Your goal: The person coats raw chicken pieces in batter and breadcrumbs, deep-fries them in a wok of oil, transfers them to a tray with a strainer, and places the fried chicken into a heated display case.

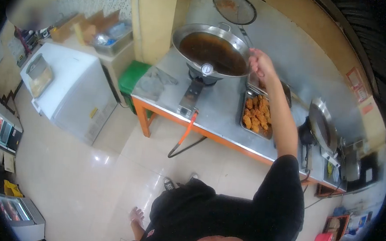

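Note:
My right hand [260, 63] is raised at the right rim of a large metal wok [180, 38] of dark brown oil, its fingers closed around the handle of a round mesh strainer [234, 9]. The strainer's net is up above the wok, near the wall. A round thermometer [207, 69] sits at the wok's front rim. Under my right forearm, a metal tray holds fried pieces [256, 114]. My left hand [137, 214] hangs low over the floor, fingers apart and holding nothing.
The metal-topped table [220, 109] has an orange frame. A gas burner [191, 96] with an orange hose stands under the wok. A second wok [323, 124] is at the right. At the left are a white chest freezer [82, 91] and a green bin [131, 77].

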`<action>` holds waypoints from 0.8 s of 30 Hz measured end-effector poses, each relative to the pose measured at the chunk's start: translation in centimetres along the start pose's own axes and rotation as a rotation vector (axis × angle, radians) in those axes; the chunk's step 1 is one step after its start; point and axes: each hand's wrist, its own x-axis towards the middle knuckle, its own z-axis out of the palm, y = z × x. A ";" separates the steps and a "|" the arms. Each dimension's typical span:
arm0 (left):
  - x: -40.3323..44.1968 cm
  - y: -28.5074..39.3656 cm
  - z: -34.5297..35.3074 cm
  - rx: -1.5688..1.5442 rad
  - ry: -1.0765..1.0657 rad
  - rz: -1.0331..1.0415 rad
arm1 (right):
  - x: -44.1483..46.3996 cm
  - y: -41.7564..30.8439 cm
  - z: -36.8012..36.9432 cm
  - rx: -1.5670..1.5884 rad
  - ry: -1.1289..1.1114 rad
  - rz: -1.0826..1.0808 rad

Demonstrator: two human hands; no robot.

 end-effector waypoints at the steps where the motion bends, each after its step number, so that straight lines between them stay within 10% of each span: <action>1: -0.4 -0.3 0.1 -0.007 0.015 0.000 | -0.3 -0.5 0.2 -0.026 0.033 0.010; 11: 4.8 -5.9 -2.1 -0.072 -0.249 -0.181 | -2.7 7.4 -1.2 0.333 -0.050 0.226; 18: 2.8 2.0 3.2 0.259 -0.053 0.006 | -5.8 2.4 -15.3 -0.103 0.281 0.040; 24: -3.0 7.5 10.8 0.313 -0.072 0.128 | -2.1 12.1 -27.7 -0.873 0.448 0.037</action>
